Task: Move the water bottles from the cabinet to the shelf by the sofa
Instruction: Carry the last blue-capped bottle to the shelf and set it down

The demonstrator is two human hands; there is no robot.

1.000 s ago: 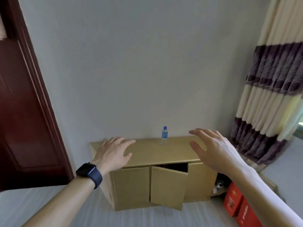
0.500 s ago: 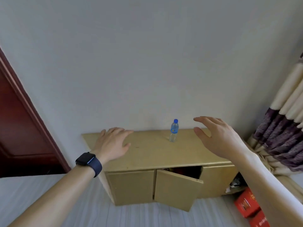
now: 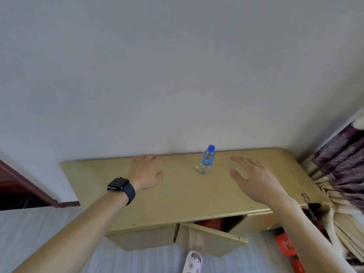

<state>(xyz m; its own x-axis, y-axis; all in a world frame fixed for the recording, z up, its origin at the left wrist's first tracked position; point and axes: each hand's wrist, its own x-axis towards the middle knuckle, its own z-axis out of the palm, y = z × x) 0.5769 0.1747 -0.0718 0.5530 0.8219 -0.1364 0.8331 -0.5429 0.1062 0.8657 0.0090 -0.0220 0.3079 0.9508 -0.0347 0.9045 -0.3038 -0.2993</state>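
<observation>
A low, pale wooden cabinet (image 3: 177, 198) stood against a plain grey-white wall (image 3: 177, 75). On its top, close to the wall and a little right of the middle, a small clear water bottle (image 3: 206, 162) with a blue cap and a blue label stood upright. It was the only bottle in sight.

The person reached both bare arms out over the cabinet top. The left hand (image 3: 145, 172), with a dark smartwatch (image 3: 120, 187) on its wrist, was palm down with the fingers spread loosely, to the left of the bottle and apart from it; whether it touched the wood could not be told. The right hand (image 3: 254, 179) was also wide, fingers extended and thumb held apart, near the bottle on its right side but not touching it. Neither hand held anything.

Below the top, one cabinet door (image 3: 210, 240) hung ajar, swung outward. A striped purple and cream curtain (image 3: 342, 174) bunched at the cabinet's right end, with red boxes (image 3: 285, 245) on the floor beneath. A white slipper (image 3: 193, 262) showed at the bottom edge.
</observation>
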